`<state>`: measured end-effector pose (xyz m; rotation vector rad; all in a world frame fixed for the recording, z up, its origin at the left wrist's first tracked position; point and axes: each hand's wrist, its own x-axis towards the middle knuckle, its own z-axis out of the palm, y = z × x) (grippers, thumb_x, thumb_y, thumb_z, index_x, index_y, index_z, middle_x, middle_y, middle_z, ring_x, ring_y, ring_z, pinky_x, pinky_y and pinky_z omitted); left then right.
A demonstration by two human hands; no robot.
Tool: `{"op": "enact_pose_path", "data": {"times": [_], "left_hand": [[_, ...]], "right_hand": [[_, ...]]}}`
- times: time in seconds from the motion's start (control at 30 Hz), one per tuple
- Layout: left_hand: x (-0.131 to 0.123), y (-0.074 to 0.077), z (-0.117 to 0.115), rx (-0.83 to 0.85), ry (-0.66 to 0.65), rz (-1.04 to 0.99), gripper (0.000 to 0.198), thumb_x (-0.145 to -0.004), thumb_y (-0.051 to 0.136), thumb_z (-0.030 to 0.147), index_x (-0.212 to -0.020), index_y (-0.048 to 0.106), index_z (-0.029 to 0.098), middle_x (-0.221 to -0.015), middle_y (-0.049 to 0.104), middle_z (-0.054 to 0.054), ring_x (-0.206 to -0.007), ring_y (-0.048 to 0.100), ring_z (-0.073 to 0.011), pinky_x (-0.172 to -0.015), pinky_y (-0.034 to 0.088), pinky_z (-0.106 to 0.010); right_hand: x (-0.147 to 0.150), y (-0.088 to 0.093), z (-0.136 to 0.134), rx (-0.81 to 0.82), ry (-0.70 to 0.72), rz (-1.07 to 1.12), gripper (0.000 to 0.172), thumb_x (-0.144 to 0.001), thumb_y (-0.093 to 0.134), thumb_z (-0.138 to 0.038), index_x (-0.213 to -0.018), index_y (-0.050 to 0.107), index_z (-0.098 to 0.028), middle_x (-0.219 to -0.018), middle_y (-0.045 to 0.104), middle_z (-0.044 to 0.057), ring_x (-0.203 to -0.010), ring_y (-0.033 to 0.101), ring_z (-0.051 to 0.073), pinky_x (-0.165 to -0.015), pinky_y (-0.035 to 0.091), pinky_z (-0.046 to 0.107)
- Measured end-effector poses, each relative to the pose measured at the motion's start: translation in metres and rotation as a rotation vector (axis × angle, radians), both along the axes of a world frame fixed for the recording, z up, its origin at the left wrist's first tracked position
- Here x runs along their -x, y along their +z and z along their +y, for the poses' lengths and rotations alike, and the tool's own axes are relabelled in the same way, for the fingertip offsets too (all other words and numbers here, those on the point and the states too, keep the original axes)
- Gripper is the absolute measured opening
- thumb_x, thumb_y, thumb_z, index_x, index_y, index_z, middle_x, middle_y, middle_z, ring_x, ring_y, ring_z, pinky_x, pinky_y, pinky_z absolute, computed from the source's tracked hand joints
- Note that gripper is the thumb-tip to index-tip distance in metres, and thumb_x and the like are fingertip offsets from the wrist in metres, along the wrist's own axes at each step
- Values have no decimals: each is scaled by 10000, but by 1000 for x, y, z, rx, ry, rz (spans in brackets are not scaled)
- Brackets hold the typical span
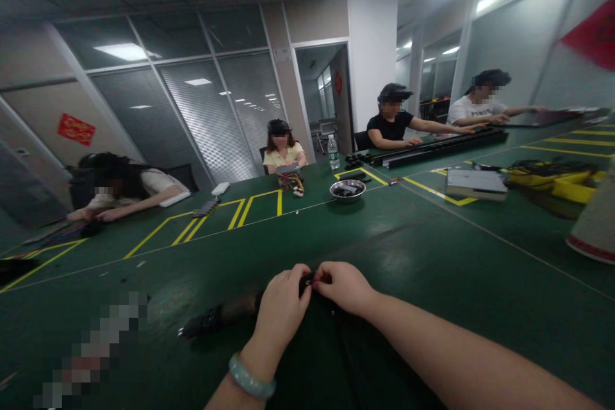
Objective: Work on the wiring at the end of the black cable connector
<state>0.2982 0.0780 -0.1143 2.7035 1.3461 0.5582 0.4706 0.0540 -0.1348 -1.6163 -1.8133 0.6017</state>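
Note:
My left hand (283, 301), with a pale green bangle (252, 379) on the wrist, has its fingers closed round a small black piece (306, 281). Thumb and fingertips of my right hand (343, 285) are pinched together at the right end of that piece; whatever lies between them is too small to name. A dark cylindrical tool with a metal tip (206, 322) lies on the green table, partly hidden behind my left hand. Below my hands a long dark shape on the table is hard to make out.
A metal bowl (348, 189) holds dark parts. Beyond stand a bottle (333, 152), wired parts (291, 179) and black bars (442, 148). A white box (475, 183) and yellow trays (574, 186) are at right. Several people sit around the table (202, 269).

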Motion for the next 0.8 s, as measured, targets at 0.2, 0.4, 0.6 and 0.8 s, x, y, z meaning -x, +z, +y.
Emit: {"op": "enact_pose_path", "data": {"times": [0.2, 0.4, 0.6, 0.8], "left_hand": [[9, 0, 6, -3, -100, 0, 135, -858, 556, 162, -947, 614, 246, -1069, 653, -15, -1057, 577, -200, -954, 412, -352], [5, -1, 10, 8, -81, -11, 129, -868, 565, 192, -954, 647, 240, -1060, 670, -19, -1001, 608, -202, -899, 451, -350], [4, -2, 10, 23, -60, -9, 123, -868, 568, 227, -950, 656, 247, -1028, 674, -14, -970, 616, -205, -869, 458, -344], [5, -1, 10, 11, -60, -13, 128, -865, 560, 213, -948, 652, 245, -1007, 675, -8, -944, 618, -196, -845, 451, -333]], "right_hand": [[0, 1, -1, 7, -2, -6, 115, -829, 633, -312, -883, 705, -241, -848, 711, -13, -752, 625, 149, -615, 391, 225], [0, -1, 0, 12, -27, 8, 111, -831, 630, -298, -884, 702, -234, -832, 710, -12, -749, 633, 152, -637, 407, 230], [1, -1, 0, 25, -35, 26, 110, -835, 624, -287, -894, 699, -232, -847, 715, -6, -771, 641, 157, -644, 422, 228], [0, 6, -5, 48, -13, 20, 176, -814, 647, -351, -935, 693, -232, -849, 704, 1, -732, 629, 149, -607, 415, 226]]}}
